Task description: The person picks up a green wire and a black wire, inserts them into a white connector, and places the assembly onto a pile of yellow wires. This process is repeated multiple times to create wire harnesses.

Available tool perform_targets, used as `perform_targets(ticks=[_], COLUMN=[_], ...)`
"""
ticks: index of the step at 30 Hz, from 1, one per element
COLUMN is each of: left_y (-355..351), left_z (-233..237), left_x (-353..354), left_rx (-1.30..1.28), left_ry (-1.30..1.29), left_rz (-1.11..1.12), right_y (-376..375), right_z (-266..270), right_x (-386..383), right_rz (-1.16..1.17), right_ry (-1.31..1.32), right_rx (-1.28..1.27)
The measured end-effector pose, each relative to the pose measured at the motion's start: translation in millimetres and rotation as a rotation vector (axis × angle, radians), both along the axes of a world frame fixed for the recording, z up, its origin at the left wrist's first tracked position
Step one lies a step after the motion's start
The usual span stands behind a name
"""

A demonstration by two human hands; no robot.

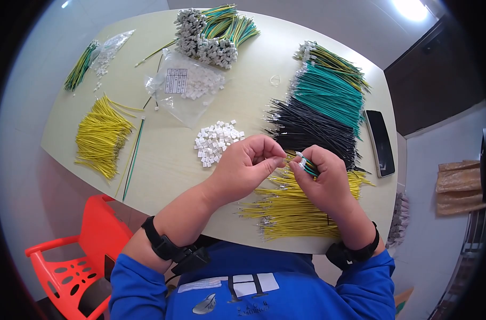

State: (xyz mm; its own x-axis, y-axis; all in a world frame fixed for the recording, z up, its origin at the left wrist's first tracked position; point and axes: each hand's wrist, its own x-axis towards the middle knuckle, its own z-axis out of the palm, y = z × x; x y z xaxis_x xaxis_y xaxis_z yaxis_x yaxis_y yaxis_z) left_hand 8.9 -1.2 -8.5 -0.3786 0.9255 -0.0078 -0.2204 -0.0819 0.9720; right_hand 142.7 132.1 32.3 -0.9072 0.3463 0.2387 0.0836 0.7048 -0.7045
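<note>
My left hand [256, 159] is pinched, thumb against forefinger, close beside the right fingertips. Whatever lies in that pinch is too small to make out. My right hand [325, 178] is closed on white connectors [302, 161] with green and dark wires running back into the palm. Both hands are above the right half of the table, over the upper edge of a spread of yellow wires [293, 208]. To the left of my left hand is a heap of loose white connector housings [217, 142]. Black wires [312, 128] lie just beyond the right hand.
Green wires [328, 93] and finished-looking bundles [213, 40] lie farther back on the table [163, 154]. A plastic bag of connectors [187, 85] is behind the heap. Yellow wires [100, 136] lie left, a phone [379, 143] right. A red chair [83, 250] stands at lower left.
</note>
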Motion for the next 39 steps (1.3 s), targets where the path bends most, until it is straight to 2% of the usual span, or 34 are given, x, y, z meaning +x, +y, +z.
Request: perform_targets(ticks=[2,11,14,21,30,39], left_y=[0,-1,-1,-3,-2,-2], left_z=[-1,10,2,6,2,0], left_x=[0,0,-1,-1,1,0], left_rx=[-0.007,-0.013,-0.024,-0.046,-0.022,0.006], left_ry=[0.039,-0.029,0.134,0.176,0.189,0.139], left_rz=[-0.002,-0.026,-0.001,0.006,0.018,0.009], right_y=[-1,0,-1,-1,-2,0], right_z=[-1,-4,-3,2,-2,-1], right_x=[0,1,1,0,-1,-4], right_rz=[0.005,-0.004,-0.003,0.001,0.054,0.056], right_ry=[0.027,0.033,0.041,-0.022,0.025,-0.027], right_rx=[0.044,-0.049,-0.043,-0.110,-0.084,-0.296])
